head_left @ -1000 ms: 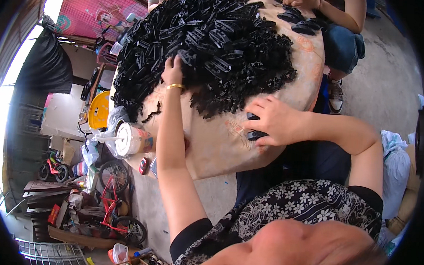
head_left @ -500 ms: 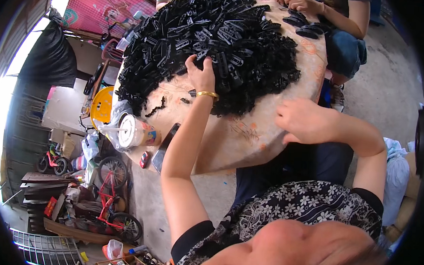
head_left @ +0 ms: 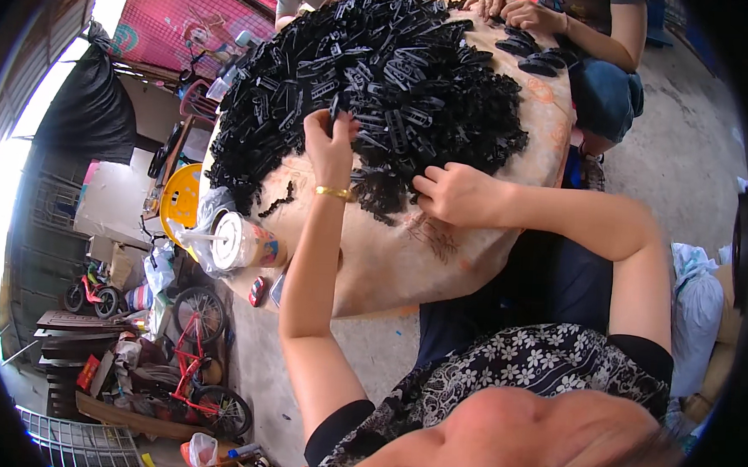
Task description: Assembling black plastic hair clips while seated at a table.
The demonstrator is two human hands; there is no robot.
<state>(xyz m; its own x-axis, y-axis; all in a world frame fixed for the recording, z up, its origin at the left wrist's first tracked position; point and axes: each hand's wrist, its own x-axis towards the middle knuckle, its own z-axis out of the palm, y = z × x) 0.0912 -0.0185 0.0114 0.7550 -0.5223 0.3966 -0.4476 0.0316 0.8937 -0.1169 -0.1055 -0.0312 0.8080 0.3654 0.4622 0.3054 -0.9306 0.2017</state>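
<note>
A large heap of black plastic pieces (head_left: 340,65), many long and slotted like hair clips, covers much of the table. My left hand (head_left: 329,152), with a gold bracelet at the wrist, pinches one slotted black piece (head_left: 335,107) at the heap's near side. To its right, my right hand (head_left: 457,195) is at the heap's front edge, its fingers curled in against a cluster of small dark pieces (head_left: 380,196). Whatever its fingertips hold is hidden. A short row of black bits (head_left: 279,199) lies apart on the tablecloth, left of my left forearm.
A lidded cup with a straw (head_left: 236,240) stands near the table's left edge, beside a clear plastic bag (head_left: 212,206). A small red object (head_left: 257,291) lies nearby. Across the table, another person's hands (head_left: 517,10) work near flat black ovals (head_left: 540,61). A red bicycle (head_left: 192,351) stands at left.
My right hand has swung left from the table's right side to the heap's front edge. My left hand has shifted a little left and now holds up a black piece.
</note>
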